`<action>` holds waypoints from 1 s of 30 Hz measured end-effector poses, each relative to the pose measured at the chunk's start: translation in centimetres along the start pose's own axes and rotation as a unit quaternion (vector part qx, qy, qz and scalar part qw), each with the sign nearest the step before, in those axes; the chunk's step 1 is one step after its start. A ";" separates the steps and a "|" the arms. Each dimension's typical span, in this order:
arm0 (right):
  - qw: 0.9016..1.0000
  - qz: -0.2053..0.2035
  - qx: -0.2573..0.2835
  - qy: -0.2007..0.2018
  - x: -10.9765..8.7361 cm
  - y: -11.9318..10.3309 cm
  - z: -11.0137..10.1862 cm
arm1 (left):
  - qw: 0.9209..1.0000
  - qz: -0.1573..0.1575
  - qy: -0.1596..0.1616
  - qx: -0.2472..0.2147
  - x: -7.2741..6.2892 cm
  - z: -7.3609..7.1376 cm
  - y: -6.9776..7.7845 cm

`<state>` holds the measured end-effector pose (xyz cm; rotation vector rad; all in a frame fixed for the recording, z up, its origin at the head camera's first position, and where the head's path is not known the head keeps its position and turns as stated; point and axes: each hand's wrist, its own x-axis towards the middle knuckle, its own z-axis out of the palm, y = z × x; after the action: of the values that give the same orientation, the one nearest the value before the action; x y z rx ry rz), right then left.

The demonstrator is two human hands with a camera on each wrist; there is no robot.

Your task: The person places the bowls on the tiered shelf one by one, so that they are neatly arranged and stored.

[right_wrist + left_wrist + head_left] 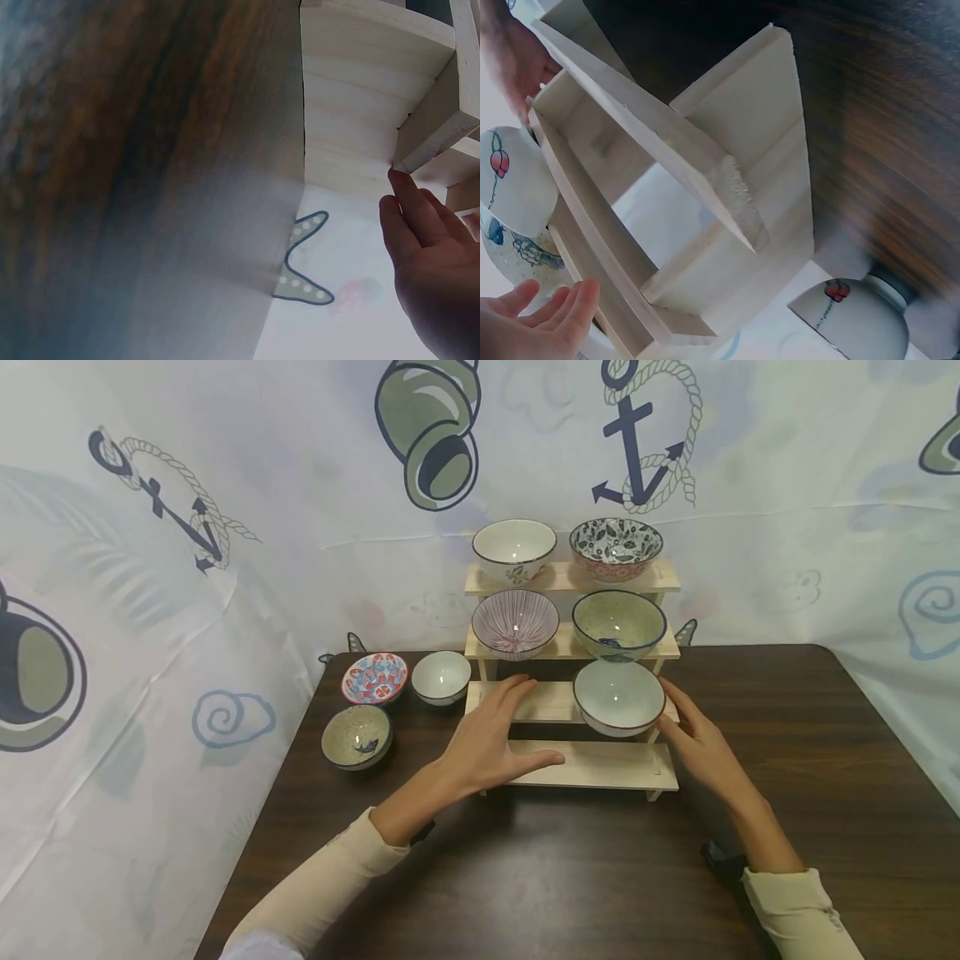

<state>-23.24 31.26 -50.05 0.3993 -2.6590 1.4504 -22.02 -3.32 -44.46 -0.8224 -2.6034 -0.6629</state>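
A white round bowl with a thin brown rim (618,696) stood upright on the right end of the third level down of a pale wooden stepped rack (592,764). A red flower showed on its outer wall from the left wrist. The right hand (693,739) was at the bowl's right side, fingers loosely extended and gripping nothing; whether its tips touched the rim could not be told. The left hand (491,735) hung before the rack's left half, spread wide, thumb apart from the fingers, holding nothing.

On the level above stood a purple-striped bowl (516,625) and a green speckled bowl with a blue rim (619,625); on the top, a white bowl with a flowered outside (514,550) and a black-leaf-patterned bowl with a reddish outside (617,547). Left of the rack, a red-and-blue patterned bowl (375,679), a small white bowl (441,678) and a small speckled green bowl (357,737) sat on the dark wooden desk (450,877).
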 end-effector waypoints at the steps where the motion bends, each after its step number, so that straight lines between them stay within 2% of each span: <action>1: 1.000 0.001 0.000 0.000 0.0 0.0 0.0 | 1.000 -0.004 0.000 -0.001 -0.1 -0.1 -0.1; 19: 1.000 -0.005 -0.003 0.003 -0.1 0.1 0.0 | 0.998 -0.051 0.001 -0.027 -1.8 -1.1 -0.9; 30: 1.000 0.000 -0.015 0.009 -0.1 -0.1 0.1 | 0.996 -0.073 0.032 -0.032 -2.4 -1.7 -1.7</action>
<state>-23.13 31.16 -50.01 0.3818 -2.6630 1.4050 -20.94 -6.54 -44.67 -0.6238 -2.6145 -0.8032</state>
